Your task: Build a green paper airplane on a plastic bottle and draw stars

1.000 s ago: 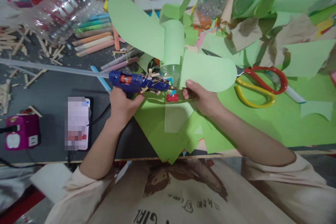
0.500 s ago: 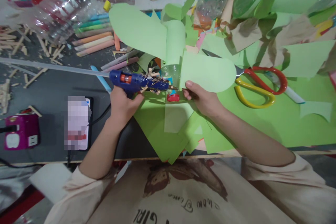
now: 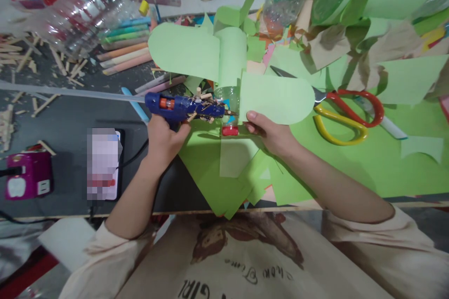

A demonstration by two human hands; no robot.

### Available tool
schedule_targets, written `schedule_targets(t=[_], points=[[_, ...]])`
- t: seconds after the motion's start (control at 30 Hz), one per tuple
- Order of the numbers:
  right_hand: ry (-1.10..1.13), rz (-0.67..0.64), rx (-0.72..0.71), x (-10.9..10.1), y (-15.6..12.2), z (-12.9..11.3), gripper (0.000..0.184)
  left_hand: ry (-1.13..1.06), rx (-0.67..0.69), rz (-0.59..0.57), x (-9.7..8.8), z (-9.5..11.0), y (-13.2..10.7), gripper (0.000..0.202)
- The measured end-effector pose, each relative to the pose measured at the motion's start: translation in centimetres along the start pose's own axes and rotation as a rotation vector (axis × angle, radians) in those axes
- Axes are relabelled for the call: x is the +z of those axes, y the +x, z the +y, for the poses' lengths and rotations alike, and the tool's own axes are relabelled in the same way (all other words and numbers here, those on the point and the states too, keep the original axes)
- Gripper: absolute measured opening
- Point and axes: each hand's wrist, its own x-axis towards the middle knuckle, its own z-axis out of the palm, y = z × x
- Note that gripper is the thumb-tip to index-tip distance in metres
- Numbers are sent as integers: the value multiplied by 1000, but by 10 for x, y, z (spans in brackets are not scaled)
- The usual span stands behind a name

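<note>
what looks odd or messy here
The blue glue gun looks odd: its casing would normally be clean, but wood bits cling to its front. More wood splinters lie scattered on the table, left of the markers.

Dull, diffuse light covers the dark grey table point(image 3: 168, 191); its source is out of view. White glints speckle the clear plastic bottles point(image 3: 96, 9) near the far left corner. A soft shadow lies below the bare right hand point(image 3: 268, 131). Outer areas look stretched and slightly blurred; coarse pixels mask the black-edged rectangular phone's point(image 3: 105, 163) bright screen.
</note>
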Motion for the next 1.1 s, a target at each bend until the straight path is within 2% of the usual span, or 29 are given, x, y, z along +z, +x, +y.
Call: schedule_targets(t=[0.4, 0.67, 0.9, 1.1], points=[[7, -20, -16, 0, 0, -1, 58, 31, -20, 3, 0, -3, 2, 21], [-38, 5, 33, 2, -2, -6, 62, 32, -24, -25, -1, -3, 2, 17], [-39, -1, 50, -1, -2, 0, 59, 0, -4, 22, -1, -4, 2, 22], [-23, -2, 21, -2, -3, 0, 59, -6, 4, 14, -2, -2, 2, 20]])
